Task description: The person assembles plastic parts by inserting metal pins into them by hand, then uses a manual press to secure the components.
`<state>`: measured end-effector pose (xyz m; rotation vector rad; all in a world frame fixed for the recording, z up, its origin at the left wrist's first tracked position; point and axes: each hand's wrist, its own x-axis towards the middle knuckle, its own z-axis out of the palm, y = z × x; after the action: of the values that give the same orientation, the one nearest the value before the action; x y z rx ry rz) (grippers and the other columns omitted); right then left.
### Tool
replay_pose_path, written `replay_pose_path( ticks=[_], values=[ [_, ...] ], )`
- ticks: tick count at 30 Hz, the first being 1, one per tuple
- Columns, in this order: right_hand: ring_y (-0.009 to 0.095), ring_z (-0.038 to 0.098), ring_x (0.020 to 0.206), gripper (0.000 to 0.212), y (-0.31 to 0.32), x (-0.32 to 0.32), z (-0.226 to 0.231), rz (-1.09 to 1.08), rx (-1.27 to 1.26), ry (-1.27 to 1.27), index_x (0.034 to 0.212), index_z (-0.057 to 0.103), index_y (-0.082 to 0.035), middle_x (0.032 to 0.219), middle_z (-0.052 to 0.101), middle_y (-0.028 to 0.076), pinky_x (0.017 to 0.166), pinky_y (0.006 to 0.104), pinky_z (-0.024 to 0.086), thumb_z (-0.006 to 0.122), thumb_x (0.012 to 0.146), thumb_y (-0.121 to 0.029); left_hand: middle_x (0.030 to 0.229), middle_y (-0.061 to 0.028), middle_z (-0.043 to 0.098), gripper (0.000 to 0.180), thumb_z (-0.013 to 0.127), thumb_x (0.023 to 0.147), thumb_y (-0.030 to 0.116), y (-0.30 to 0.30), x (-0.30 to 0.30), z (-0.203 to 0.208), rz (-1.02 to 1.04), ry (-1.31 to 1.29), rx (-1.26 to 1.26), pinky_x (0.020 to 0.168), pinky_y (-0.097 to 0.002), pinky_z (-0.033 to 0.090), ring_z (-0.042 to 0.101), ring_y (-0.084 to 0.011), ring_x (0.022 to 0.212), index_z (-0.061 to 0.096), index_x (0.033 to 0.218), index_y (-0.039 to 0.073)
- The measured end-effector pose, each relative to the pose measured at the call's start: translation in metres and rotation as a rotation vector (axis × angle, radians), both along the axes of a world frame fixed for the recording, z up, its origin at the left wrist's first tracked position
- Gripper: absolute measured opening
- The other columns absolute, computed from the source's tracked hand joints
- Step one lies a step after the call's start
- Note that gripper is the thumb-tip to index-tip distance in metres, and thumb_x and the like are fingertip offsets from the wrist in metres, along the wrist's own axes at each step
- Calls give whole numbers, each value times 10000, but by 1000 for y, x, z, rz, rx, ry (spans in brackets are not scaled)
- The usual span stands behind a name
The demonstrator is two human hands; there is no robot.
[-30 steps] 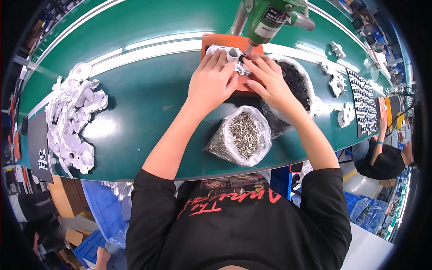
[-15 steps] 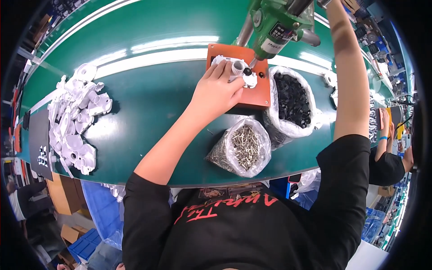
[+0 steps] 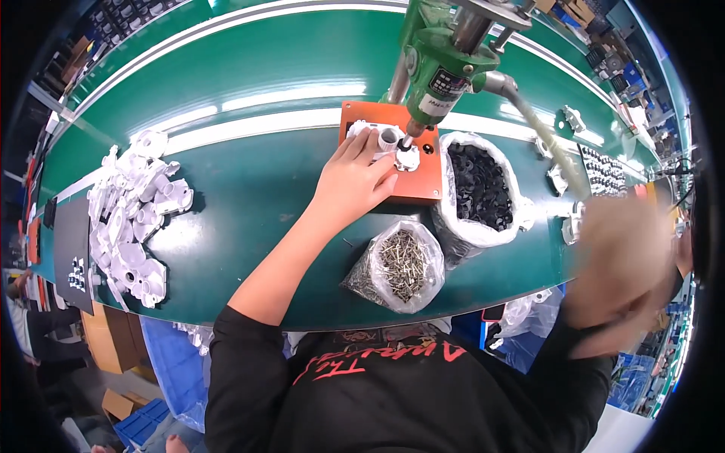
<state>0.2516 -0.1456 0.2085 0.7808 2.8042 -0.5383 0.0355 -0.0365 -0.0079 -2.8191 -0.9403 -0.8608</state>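
Observation:
My left hand (image 3: 353,172) lies over a white plastic housing (image 3: 366,128) on an orange fixture block (image 3: 415,185), fingers spread across it and pressing on it. A round grey tube stands up from the housing beside my fingertips. The tip of a green press (image 3: 436,83) is at a small black piece (image 3: 404,145) on the housing; whether they touch is hard to tell. At the right my right hand (image 3: 623,238) is heavily blurred at the end of the press lever (image 3: 540,124), which runs into it; its fingers are smeared, but it appears closed around the lever.
A clear bag of black plastic parts (image 3: 479,185) and a bag of metal pins (image 3: 404,264) stand right of and below the fixture. White housings (image 3: 132,219) are heaped at the left. More white parts (image 3: 557,180) lie at the right, near a co-worker.
My right hand has swung from the upper edge down toward me at the right, with the lever. The press tip is closer to the black piece. My left hand stays on the housing.

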Motion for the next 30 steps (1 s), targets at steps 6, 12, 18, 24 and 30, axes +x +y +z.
replay_pose_path(
  ticks=[6, 12, 18, 24, 30],
  values=[
    [271, 547, 436, 397, -54, -33, -43, -251, -8, -212, 521, 552, -109, 430, 496, 39, 412, 378, 397, 621, 783, -398, 1162, -210, 573, 271, 648, 773, 247, 3, 32, -7, -247, -150, -35, 975, -426, 428, 541, -345, 1116, 630, 980, 74],
    [273, 535, 980, 384, -34, 122, -9, -326, -448, 1530, 1135, 472, 16, 1077, 535, 159, 808, 419, 455, 317, 988, -303, 1129, -185, 591, 383, 637, 789, 235, 3, 36, 12, -106, -121, -319, 914, -410, 463, 573, -336, 1065, 528, 1105, 47],
    [167, 603, 715, 361, 129, 54, 0, -1020, -116, 1904, 1068, 593, -40, 922, 655, 85, 609, 291, 497, 512, 914, -356, 1125, -168, 570, 437, 636, 778, 277, 47, 30, -10, -151, -112, -30, 966, -419, 402, 518, -332, 1109, 501, 1140, 73],
    [218, 510, 1187, 433, 78, 127, -90, -966, -363, 1781, 1239, 531, 0, 1237, 578, 129, 1007, 315, 374, 472, 955, -320, 1088, -162, 575, 550, 663, 697, 429, 51, 47, 14, -294, 56, -131, 907, -453, 418, 525, -319, 1094, 558, 1145, 128],
    [185, 540, 1097, 321, -69, 155, -164, -1331, 387, 770, 1193, 568, 25, 1176, 606, 104, 961, 285, 366, 487, 929, -139, 855, -141, 663, 509, 644, 716, 520, 47, 24, 83, 105, 266, -457, 742, -375, 503, 645, -299, 888, 610, 1103, 192]
  ],
)
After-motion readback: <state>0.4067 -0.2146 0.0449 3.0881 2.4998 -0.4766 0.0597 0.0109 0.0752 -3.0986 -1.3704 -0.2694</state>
